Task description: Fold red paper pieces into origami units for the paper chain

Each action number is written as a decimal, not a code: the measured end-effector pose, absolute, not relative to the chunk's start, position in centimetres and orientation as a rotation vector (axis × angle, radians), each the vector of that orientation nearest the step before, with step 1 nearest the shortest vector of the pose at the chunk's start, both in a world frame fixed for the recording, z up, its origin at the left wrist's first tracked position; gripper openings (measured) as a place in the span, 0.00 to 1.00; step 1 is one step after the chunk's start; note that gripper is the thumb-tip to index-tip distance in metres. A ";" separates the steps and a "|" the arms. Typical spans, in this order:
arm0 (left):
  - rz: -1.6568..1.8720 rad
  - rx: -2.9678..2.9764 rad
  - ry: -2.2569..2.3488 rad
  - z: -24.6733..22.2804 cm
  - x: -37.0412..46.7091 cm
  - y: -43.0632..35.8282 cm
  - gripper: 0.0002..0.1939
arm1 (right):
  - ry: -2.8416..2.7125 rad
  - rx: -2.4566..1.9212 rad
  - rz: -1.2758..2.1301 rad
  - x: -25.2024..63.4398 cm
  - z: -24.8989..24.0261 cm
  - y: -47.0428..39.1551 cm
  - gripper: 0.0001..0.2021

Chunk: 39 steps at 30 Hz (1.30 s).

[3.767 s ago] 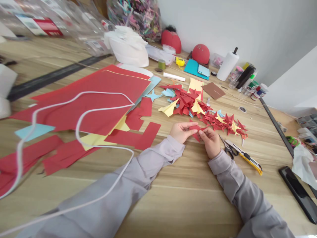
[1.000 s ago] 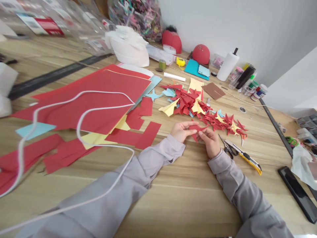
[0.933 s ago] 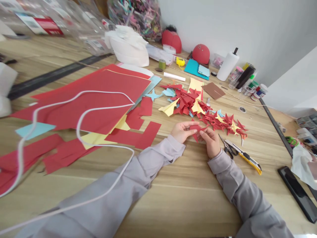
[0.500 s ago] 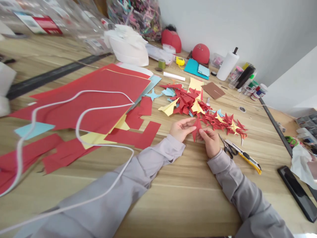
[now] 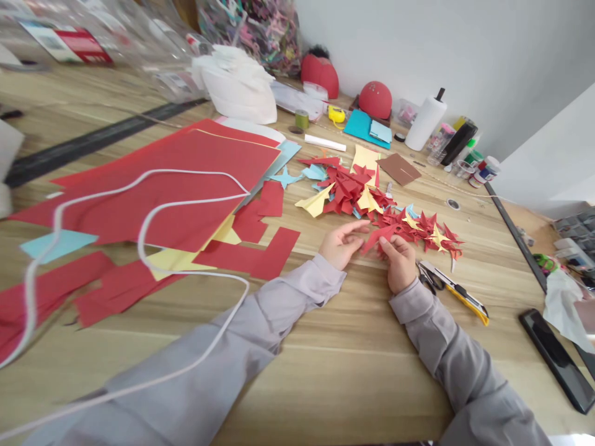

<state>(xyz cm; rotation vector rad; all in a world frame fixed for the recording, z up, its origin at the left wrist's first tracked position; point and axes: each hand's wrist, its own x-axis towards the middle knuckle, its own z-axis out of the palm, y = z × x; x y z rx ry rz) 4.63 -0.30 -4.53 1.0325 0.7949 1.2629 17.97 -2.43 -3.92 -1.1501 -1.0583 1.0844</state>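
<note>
Between my hands is a small folded red paper piece. My right hand pinches its right end between thumb and fingers. Near its left end is my left hand, fingers spread a little, with a fingertip close to the paper; nothing is clearly gripped there. Just beyond my hands lies a heap of red, yellow and blue paper stars, which runs on to the right as a row of stars. Cut red strips rest to the left of my left hand.
Large red sheets and a loose white cord cover the left side. Scissors and a yellow cutter lie beside my right hand. A black phone is at the right; bottles stand at the back.
The red paper piece has turned from upright to slanting sideways. My left fingers have come off it and opened slightly, while my right hand keeps its pinch. The view has shifted slightly.
</note>
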 end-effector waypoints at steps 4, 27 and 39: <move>1.333 1.397 0.824 -3.9 4.5 -1.0 0.12 | -1.040 -1.126 1.114 18.2 -4.1 -2.3 0.10; 1.315 1.023 0.925 -4.1 5.1 -1.0 0.11 | -1.133 -1.084 1.209 18.0 -4.1 -2.6 0.09; 1.271 0.906 0.897 -3.1 4.9 -0.8 0.13 | -1.076 -1.056 1.265 18.0 -4.2 -2.7 0.06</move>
